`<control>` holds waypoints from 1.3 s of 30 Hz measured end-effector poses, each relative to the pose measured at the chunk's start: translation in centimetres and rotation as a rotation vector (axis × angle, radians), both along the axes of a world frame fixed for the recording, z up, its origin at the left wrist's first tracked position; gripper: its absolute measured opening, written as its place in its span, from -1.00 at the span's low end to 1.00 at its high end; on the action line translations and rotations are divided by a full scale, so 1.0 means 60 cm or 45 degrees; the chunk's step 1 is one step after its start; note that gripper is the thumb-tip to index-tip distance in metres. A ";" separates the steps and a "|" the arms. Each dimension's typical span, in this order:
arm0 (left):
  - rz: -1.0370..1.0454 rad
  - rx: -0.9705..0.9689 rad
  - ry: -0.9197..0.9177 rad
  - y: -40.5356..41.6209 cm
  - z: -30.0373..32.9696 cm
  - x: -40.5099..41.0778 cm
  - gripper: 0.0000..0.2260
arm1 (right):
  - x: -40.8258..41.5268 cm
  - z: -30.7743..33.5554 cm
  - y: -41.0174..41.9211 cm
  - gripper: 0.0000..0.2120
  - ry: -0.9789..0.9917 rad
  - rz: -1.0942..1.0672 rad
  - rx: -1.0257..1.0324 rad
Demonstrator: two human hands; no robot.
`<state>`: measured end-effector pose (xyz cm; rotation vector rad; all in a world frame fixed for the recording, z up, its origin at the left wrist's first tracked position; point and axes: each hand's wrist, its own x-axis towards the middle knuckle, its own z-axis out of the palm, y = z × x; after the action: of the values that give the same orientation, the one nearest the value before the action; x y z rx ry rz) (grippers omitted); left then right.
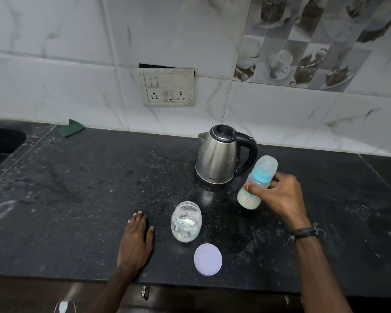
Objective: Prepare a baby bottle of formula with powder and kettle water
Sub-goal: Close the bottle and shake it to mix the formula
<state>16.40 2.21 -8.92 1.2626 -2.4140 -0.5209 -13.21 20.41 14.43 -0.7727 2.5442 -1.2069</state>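
My right hand (pixel 280 197) grips a capped baby bottle (pixel 257 182) with a blue collar and milky liquid inside, tilted and lifted just right of the steel kettle (pixel 219 154). The kettle stands on the black counter (pixel 77 188) with its lid down and its black handle toward the right. An open clear jar (pixel 186 221) holding a little white powder and a scoop stands in front of the kettle. Its pale lid (pixel 208 259) lies flat nearer the counter's front edge. My left hand (pixel 136 238) rests flat on the counter, left of the jar, holding nothing.
A green cloth (pixel 71 128) lies at the back left by the tiled wall. A dark sink (pixel 2 141) sits at the far left. A switch and socket panel (pixel 168 88) is on the wall behind the kettle. Powder specks dust the counter.
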 end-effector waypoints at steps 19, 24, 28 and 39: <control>0.018 0.004 0.012 -0.001 0.001 -0.002 -0.49 | -0.006 -0.002 -0.011 -0.56 0.200 -0.044 0.150; 0.016 -0.003 0.018 -0.001 -0.001 0.000 -0.50 | -0.007 0.002 -0.006 -0.57 0.146 -0.001 0.281; 0.008 -0.004 0.009 -0.001 -0.001 -0.002 -0.51 | -0.003 0.002 -0.008 -0.55 0.041 -0.077 0.106; 0.005 -0.020 0.029 0.000 0.003 -0.002 -0.54 | 0.023 -0.012 -0.010 -0.57 -0.077 -0.030 0.052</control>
<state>16.30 2.22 -8.74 1.2477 -2.3915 -0.5112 -11.86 19.81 13.71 -0.6887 2.5279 -1.1634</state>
